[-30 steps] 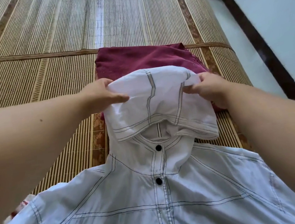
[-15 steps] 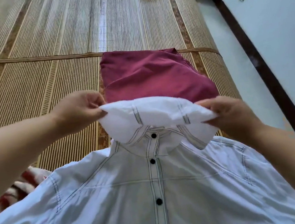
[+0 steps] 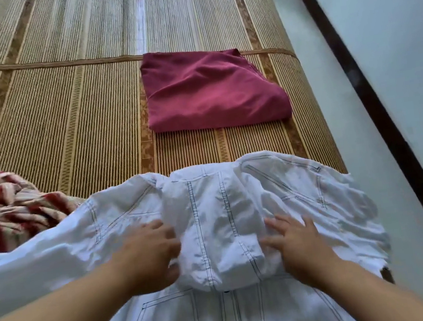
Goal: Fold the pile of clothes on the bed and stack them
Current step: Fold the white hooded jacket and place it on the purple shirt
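A white hooded jacket (image 3: 306,201) with dark stitching lies spread across the near part of the bamboo mat. Its hood (image 3: 214,228) is folded down flat onto the chest. My left hand (image 3: 147,253) rests at the hood's left edge, fingers partly tucked against the cloth. On the hood's right edge my right hand (image 3: 295,241) lies with fingers spread and straight. A folded maroon garment (image 3: 211,92) sits beyond the jacket on the mat.
A crumpled red-and-white striped cloth (image 3: 2,206) lies at the left. The bamboo mat (image 3: 62,113) covers the bed. Its right edge (image 3: 308,86) runs beside a pale floor strip and a dark skirting board (image 3: 375,99) along the wall.
The hood, held up by both hands a second ago, has been brought down and laid flat on the jacket's chest. Both hands now rest at its sides.
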### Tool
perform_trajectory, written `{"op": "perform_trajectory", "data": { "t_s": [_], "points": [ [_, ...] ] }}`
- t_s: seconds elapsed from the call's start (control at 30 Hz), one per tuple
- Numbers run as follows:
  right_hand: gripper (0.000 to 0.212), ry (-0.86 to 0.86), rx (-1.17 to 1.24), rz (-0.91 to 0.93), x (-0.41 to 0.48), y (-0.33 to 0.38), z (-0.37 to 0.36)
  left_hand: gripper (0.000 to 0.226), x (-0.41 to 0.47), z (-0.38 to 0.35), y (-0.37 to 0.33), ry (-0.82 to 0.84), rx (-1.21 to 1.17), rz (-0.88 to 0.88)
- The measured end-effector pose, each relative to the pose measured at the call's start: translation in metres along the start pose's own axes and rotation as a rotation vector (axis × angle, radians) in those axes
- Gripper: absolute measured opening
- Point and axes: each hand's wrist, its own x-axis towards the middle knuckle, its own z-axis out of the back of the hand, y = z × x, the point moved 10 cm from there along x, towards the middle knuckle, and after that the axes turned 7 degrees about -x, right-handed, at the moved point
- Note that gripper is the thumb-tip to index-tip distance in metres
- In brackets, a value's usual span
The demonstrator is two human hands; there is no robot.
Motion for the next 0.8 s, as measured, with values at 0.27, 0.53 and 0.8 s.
{"op": "perform_trajectory", "data": {
  "t_s": [0.27, 0.53, 0.8],
  "points": [
    [0.106, -0.087, 0.037, -0.036, 0.098, 0.038, -0.018, 0.137, 0.076, -0.058, 0.04, -0.016, 0.01, 0.294],
    [0.109, -0.149, 0.271, -0.173, 0.084, -0.009, -0.047, 0.134, 0.069, -0.062, 0.068, -0.063, -0.211, 0.397],
    [0.116, 0.111, 0.106, -0.027, 0.032, 0.002, -0.086, 0.145, 0.041, -0.127, -0.011, 0.294, -0.058, 0.364]
  ]
}}
